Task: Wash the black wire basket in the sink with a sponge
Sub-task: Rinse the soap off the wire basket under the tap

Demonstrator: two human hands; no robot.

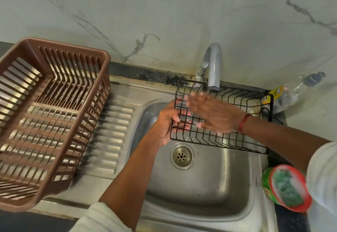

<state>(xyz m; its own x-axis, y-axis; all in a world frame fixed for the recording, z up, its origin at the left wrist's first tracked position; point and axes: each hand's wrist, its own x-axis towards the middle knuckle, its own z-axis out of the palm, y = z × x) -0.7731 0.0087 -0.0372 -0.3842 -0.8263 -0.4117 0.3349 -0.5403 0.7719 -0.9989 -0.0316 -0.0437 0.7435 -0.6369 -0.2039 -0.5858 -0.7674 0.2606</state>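
The black wire basket [237, 140] is held above the steel sink [200, 186], under the tap [213, 63], from which a thin stream of water runs. My left hand [166, 124] grips the basket's left end, fingers curled through the wires. My right hand [213, 115] lies flat and open inside the basket, fingers spread and blurred, in the water stream. A green sponge [287, 188] rests in a round red-rimmed tub [269, 182] on the counter at the sink's right edge, apart from both hands.
A brown plastic dish rack [45, 122] stands on the ribbed draining board [109, 135] to the left. A clear bottle with a yellow label [288, 94] lies behind the sink at right. The drain [182, 157] sits below the basket. A marble wall rises behind.
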